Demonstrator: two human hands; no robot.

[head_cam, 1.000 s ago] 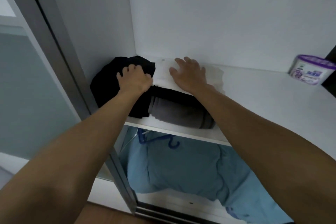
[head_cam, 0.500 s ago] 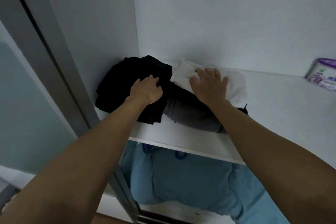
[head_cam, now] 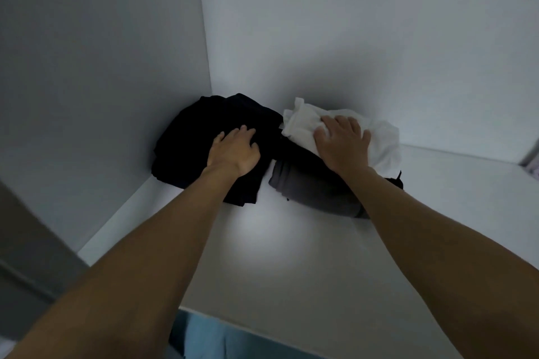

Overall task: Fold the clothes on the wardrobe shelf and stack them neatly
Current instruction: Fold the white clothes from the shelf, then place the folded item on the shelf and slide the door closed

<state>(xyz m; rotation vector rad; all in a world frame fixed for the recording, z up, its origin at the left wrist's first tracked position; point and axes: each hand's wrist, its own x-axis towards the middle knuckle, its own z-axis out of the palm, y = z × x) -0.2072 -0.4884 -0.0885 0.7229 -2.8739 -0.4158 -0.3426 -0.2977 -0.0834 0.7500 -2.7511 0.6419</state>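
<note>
Both hands are laid palm-down on clothes at the back of the shelf [head_cam: 291,242]. The left hand [head_cam: 234,151] rests on the black pile [head_cam: 198,137], fingers spread a little and slightly curled, pressing flat rather than pinching any cloth. The right hand [head_cam: 342,144] lies on the white garment [head_cam: 382,140], fingers spread over the bunched fabric; whether any cloth is caught under the fingertips cannot be told.

The black pile sits in the shelf's back left corner, against the side wall [head_cam: 102,81]. Just right of it, touching it, is a second stack: the white garment on top, loosely folded and rumpled, with its far end poking up near the back wall [head_cam: 350,38]. Below the white garment lies a dark layer, and under that a grey garment [head_cam: 309,189] whose rolled edge faces the shelf's front. The front half of the shelf is bare white board. Beyond the shelf's front edge, below, a strip of blue cloth [head_cam: 210,338] shows. At the shelf's far right edge a small blurred object is partly cut off by the frame.
</note>
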